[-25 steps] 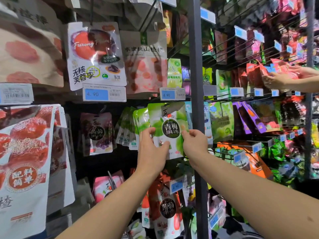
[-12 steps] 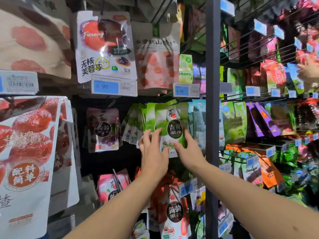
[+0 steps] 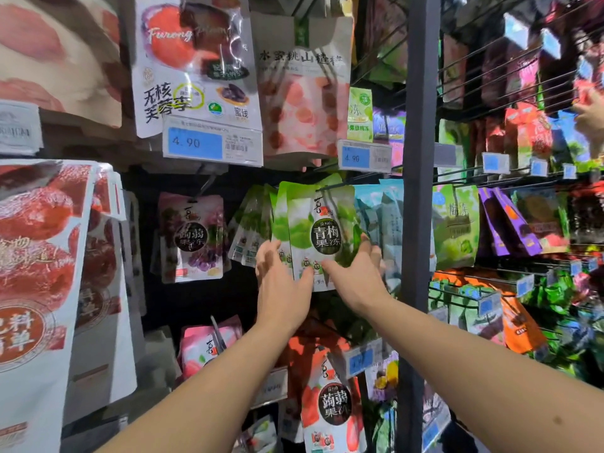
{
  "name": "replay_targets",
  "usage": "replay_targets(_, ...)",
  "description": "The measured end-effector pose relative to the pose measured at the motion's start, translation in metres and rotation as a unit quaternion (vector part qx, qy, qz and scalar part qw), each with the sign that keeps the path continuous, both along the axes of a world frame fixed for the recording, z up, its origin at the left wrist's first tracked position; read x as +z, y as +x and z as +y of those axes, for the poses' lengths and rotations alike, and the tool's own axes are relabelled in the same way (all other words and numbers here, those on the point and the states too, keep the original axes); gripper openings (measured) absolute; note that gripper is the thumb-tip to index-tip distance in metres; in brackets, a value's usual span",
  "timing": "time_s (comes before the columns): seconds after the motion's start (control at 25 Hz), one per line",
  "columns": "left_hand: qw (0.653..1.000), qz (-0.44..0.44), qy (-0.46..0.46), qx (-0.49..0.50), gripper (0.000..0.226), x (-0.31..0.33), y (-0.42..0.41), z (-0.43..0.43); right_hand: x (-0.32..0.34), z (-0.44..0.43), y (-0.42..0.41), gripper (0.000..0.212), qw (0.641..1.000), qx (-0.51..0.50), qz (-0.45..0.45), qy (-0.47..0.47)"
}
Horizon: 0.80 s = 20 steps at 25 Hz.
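A green jelly pouch (image 3: 322, 223) with a dark round label hangs at the front of a row on a wire peg, mid-shelf. My left hand (image 3: 281, 289) is at its lower left corner, fingers straight and spread upward, thumb lying on the pouch's front. At the lower right corner is my right hand (image 3: 356, 279); its thumb crosses the front of the pouch and its fingers reach up behind the right edge, pinching it. More green pouches (image 3: 251, 230) fan out behind on the left.
A dark upright post (image 3: 420, 191) stands just right of my right hand. A purple pouch (image 3: 192, 237) hangs to the left and a red one (image 3: 330, 403) below. Blue price tags (image 3: 212, 143) sit above. Another person's hand (image 3: 591, 116) reaches in at the far right.
Both my hands slid from the pouch's sides down to its lower corners, and my left fingers have spread. The other person's hand has shifted toward the right edge of view.
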<state>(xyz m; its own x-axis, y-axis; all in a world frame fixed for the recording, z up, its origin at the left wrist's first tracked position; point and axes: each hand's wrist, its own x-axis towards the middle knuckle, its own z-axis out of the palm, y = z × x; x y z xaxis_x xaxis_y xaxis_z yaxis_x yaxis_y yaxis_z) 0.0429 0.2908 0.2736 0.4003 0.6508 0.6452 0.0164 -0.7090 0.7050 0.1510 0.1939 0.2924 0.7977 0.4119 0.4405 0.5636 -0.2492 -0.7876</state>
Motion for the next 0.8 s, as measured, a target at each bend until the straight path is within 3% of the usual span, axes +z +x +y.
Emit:
replay_targets(0.24, 0.999, -0.002, -0.036, -0.001, 0.075, 0.010, -0.012, -0.011, 0.005, -0.013, -0.005, 0.106, 1.000, 0.013, 0.010, 0.003)
replay_targets(0.44, 0.999, -0.001, -0.043, -0.008, 0.064, 0.018, -0.015, -0.019, 0.001, -0.021, -0.011, 0.073, 0.997, 0.057, 0.019, 0.043)
replay_targets(0.64, 0.999, 0.039, -0.007, 0.037, 0.061, 0.016, -0.016, -0.016, 0.002, -0.030, -0.009, 0.065, 0.993, 0.093, 0.030, 0.067)
replay_targets(0.8, 0.999, 0.011, 0.008, 0.038, 0.049, 0.010, -0.016, -0.023, 0.001, -0.027, -0.010, 0.079, 0.991, 0.099, 0.045, 0.083)
